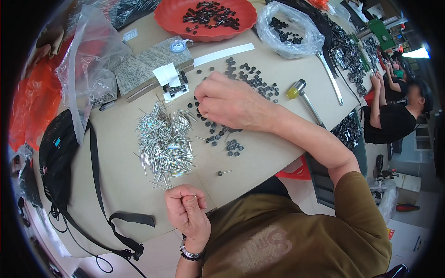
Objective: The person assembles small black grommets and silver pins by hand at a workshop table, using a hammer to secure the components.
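Note:
My left hand (pixel 189 211) is closed at the near edge of the table, thumb against the curled fingers; a tiny bright tip shows at the thumb, but what it belongs to is hidden. Just beyond it lies a heap of thin silvery metal pins (pixel 164 143). My right hand (pixel 234 102) reaches over scattered small black round caps (pixel 264 85), its fingers bent together and pointing left; whatever is in them cannot be seen. One pin with a black cap on its end (pixel 220 173) lies by itself right of the heap.
A red bowl (pixel 162 21) of capped pins and a clear bag (pixel 317 39) of black parts stand at the back. Behind the heap is a stone block (pixel 139 69). A yellow-handled tool (pixel 294 90) lies right, a black bag (pixel 58 153) left. Co-workers sit at far right.

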A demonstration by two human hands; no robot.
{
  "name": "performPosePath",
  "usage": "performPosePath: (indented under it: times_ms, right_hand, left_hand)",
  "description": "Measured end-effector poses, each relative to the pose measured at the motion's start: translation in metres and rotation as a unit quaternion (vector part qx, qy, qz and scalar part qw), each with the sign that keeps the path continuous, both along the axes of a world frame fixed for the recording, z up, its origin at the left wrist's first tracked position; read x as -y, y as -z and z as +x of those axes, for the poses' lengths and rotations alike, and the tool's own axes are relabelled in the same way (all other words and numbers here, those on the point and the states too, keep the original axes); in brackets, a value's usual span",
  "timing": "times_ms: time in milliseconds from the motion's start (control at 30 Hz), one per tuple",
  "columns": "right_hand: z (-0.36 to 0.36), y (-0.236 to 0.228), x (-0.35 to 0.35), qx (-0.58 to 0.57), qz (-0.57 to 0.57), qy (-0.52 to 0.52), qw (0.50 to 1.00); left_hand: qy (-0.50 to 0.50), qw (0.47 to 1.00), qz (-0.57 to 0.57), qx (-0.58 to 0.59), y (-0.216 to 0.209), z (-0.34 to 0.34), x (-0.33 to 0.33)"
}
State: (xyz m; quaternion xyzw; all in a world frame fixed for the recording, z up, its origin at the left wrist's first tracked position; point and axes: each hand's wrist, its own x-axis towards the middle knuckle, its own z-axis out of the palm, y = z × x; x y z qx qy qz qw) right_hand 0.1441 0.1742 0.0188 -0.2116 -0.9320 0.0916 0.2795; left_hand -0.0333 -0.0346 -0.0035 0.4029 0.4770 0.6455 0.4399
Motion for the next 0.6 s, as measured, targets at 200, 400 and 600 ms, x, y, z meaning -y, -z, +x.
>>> performPosePath:
  times_ms: [200,400,600]
  right_hand:
    - [-0.003,-0.013,-0.012,0.041,-0.001,-0.107,0.993]
    - [-0.005,-0.009,-0.015,0.071,-0.002,-0.146,0.987]
    - [-0.002,-0.008,-0.013,0.030,-0.032,-0.133,0.990]
  left_hand:
    - [-0.001,1.000,-0.003,0.011,0.002,-0.001,0.001]
    - [-0.008,1.000,-0.006,0.023,0.001,-0.001,0.001]
    - [0.007,0.999,-0.014,0.036,-0.004,-0.003,-0.001]
